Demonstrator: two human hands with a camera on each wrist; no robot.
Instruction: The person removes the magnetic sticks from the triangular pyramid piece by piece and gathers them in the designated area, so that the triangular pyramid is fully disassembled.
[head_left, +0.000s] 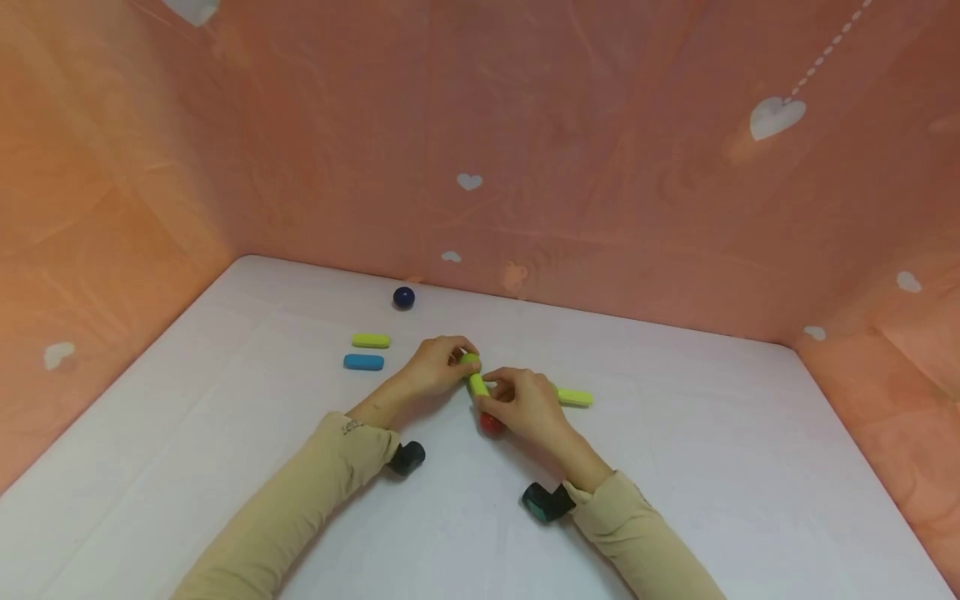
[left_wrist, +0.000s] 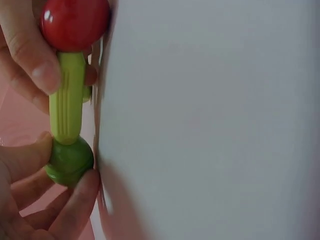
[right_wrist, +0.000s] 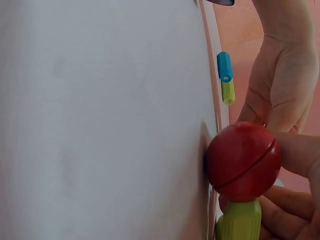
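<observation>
My left hand [head_left: 438, 367] pinches a green ball [left_wrist: 70, 160] between thumb and fingers. Against that ball stands one end of a ridged lime-green rod [left_wrist: 67, 100], whose other end meets a glossy red ball [left_wrist: 75, 22]. My right hand [head_left: 528, 404] pinches this rod close to the red ball. In the right wrist view the red ball [right_wrist: 243, 161] has a lime-green rod piece [right_wrist: 242, 220] below it, cut off by the frame edge. Another lime rod [head_left: 575, 397] shows just beyond the right hand, its inner end hidden by that hand.
On the white table [head_left: 225, 400], left of my hands, lie a loose lime rod [head_left: 371, 341] and a blue rod [head_left: 363, 362]. A dark blue ball [head_left: 403, 297] sits near the back edge. Pink cloth walls [head_left: 480, 208] with white hearts surround the table.
</observation>
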